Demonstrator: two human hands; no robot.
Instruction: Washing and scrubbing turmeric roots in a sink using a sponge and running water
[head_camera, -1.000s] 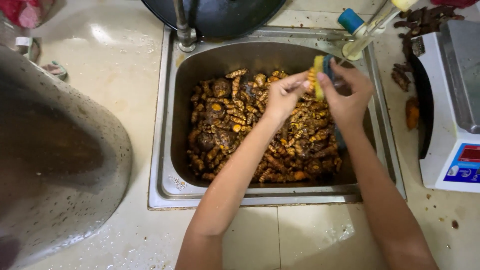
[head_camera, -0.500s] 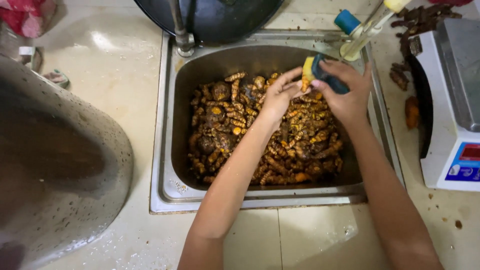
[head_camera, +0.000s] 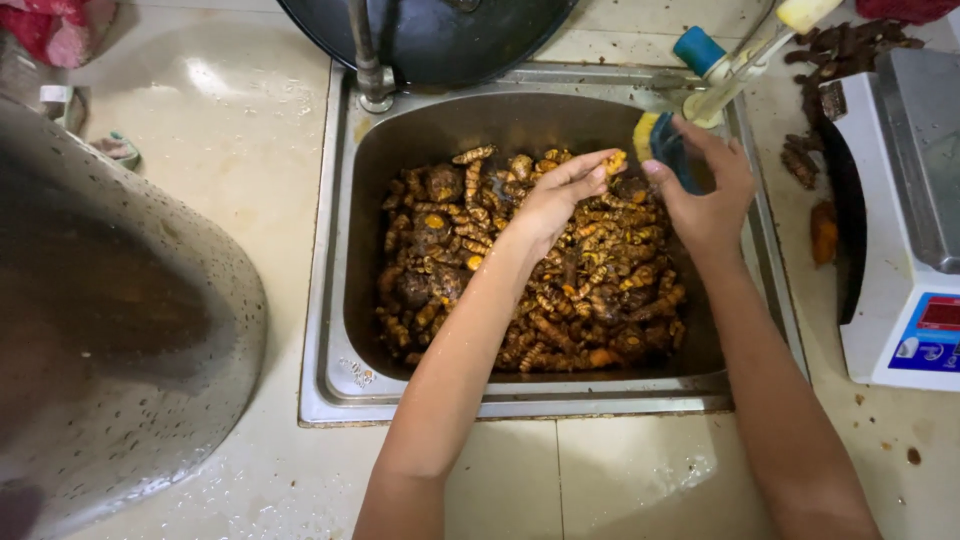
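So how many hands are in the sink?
2. The left hand is over the heap of roots, pinching a small root piece. The right hand is beside it at the back right, holding a yellow and blue sponge. No others show.

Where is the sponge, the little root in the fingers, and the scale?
sponge (head_camera: 662, 143), head view, its dark scrubbing side.
turmeric root (head_camera: 615, 160), head view, its orange tip.
kitchen scale (head_camera: 925, 150), head view, its steel platform.

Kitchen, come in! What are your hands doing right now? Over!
Left hand pinching one turmeric root. Right hand gripping blue-yellow sponge beside it. Both over sink full of roots. Nothing blocking.
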